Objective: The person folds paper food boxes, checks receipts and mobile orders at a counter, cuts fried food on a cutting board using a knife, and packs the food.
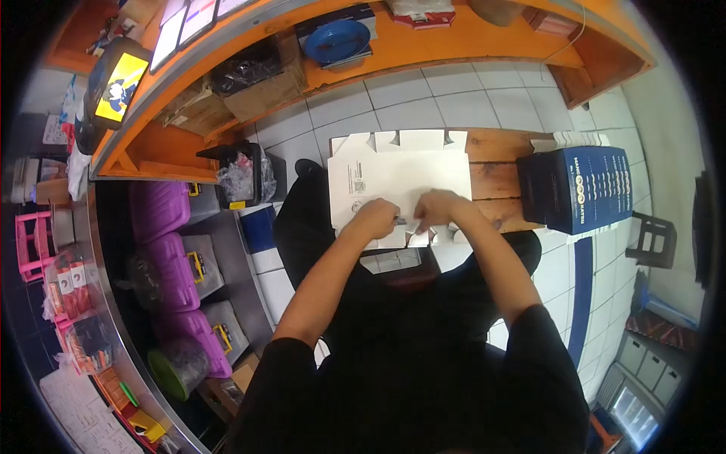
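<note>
A flat white cardboard box blank (401, 170) with cut tabs and small printing lies on a wooden bench (495, 178) in front of me. My left hand (376, 219) is closed at the blank's near edge, its fingers curled against the card. Just right of it, my right hand (440, 209) bends its fingers down onto a small flap on the same edge. Both hands appear to pinch the card, though the fingertips are partly hidden. To the right, a stack of dark blue printed boxes (578, 189) rests at the bench's end.
An orange shelf (431, 57) runs along the far side, with a blue plate (338, 41) on it. At left are a black bin (271, 181) with plastic waste and several purple-lidded containers (166, 268). A dark stool (652, 240) stands at right.
</note>
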The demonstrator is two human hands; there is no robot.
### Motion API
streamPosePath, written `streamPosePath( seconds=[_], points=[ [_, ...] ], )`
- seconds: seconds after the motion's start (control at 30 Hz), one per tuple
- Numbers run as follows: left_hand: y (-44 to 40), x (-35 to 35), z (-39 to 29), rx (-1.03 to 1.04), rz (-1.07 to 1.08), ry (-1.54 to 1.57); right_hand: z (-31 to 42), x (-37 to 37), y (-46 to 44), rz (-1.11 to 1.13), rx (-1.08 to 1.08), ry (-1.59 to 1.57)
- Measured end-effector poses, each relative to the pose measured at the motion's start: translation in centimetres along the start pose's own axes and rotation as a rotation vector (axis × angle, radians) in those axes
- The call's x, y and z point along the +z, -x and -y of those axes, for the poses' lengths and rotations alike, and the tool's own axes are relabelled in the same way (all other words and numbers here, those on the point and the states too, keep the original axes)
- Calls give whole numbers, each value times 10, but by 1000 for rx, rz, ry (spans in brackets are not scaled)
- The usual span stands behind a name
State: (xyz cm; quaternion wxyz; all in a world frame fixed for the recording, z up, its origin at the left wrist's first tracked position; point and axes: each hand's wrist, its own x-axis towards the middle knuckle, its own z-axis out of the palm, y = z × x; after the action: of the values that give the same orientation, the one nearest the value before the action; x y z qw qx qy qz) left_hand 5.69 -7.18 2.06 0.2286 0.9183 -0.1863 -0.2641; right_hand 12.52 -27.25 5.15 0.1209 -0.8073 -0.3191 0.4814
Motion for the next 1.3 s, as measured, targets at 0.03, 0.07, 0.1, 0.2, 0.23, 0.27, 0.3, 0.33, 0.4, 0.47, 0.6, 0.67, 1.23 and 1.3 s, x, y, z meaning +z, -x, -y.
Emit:
streamPosePath(
  seconds=[0.03,0.07,0.1,0.2,0.23,0.27,0.3,0.33,0.4,0.47,0.6,0.67,1.23,1.3],
  points=[
    [-5,-9,1,-26,91,48,-3,9,13,-61,-21,-43],
    [-8,-10,6,-22,123,42,-13,20,27,-133,-17,-69],
    [-12,-8,13,-17,109,49,-23,31,45,-207,-12,-96],
    [-18,-11,26,161,136,7,-19,58,110,-417,138,130],
    [-20,-16,27,179,137,4,-18,68,118,-424,154,130],
    [-22,-21,28,194,159,17,-15,79,124,-509,157,262],
    [-23,-24,30,207,188,31,-11,89,127,-588,161,391],
    [-23,-28,30,234,185,74,-10,96,125,-706,150,473],
    [-18,-37,23,192,226,95,-25,113,109,-788,155,522],
    [-15,-40,21,130,272,60,-30,113,99,-954,94,567],
    [-9,-27,24,122,213,-12,-36,108,87,-913,37,411],
    [-10,-24,22,98,225,-35,-39,102,85,-859,43,311],
    [-14,-13,12,-27,217,-94,-89,18,20,-137,146,22],
    [-9,-12,8,-15,178,-115,-88,20,20,-95,167,-33]
  ],
)
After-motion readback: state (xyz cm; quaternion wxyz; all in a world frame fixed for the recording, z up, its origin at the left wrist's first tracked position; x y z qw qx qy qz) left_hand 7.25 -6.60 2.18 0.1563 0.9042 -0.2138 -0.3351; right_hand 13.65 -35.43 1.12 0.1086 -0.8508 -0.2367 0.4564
